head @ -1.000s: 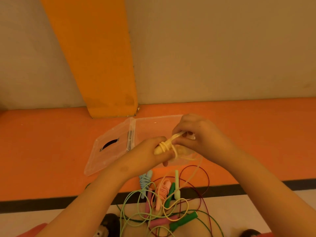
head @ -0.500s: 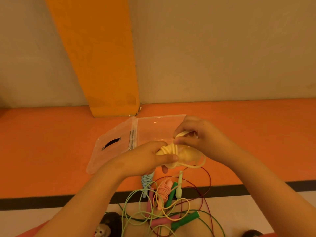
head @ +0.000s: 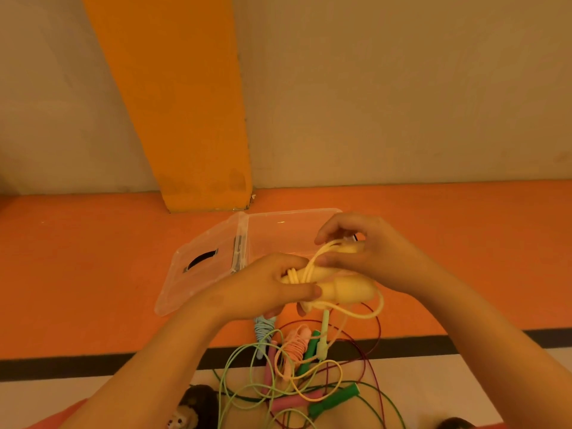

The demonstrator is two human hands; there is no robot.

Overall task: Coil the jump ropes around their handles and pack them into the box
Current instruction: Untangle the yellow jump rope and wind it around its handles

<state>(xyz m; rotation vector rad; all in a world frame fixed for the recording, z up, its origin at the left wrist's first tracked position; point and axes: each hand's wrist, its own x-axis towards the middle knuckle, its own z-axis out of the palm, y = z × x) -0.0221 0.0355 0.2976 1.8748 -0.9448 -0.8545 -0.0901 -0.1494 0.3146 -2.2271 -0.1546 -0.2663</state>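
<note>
My left grip (head: 261,289) curled round the pale yellow jump rope handles (head: 346,291), several cord turns wound on them, my right grip (head: 374,255) pinching the yellow cord (head: 312,261), held over the open clear box (head: 278,230) on the orange floor (head: 93,274)

We see a pale yellow jump rope (head: 346,292), handles and cord alike, and a clear plastic box (head: 278,233) whose lid (head: 185,289) has a black slot. Pink handles (head: 291,402), dark green handles (head: 334,400), a light blue rope (head: 263,328) and a maroon cord (head: 376,345) lie on the orange floor (head: 93,274), which is crossed by a black stripe (head: 62,368).

Two hands (head: 263,289) (head: 380,258), one box (head: 278,235), two yellow handles (head: 346,292) (head: 348,248), two green handles (head: 335,399) (head: 309,351).
</note>
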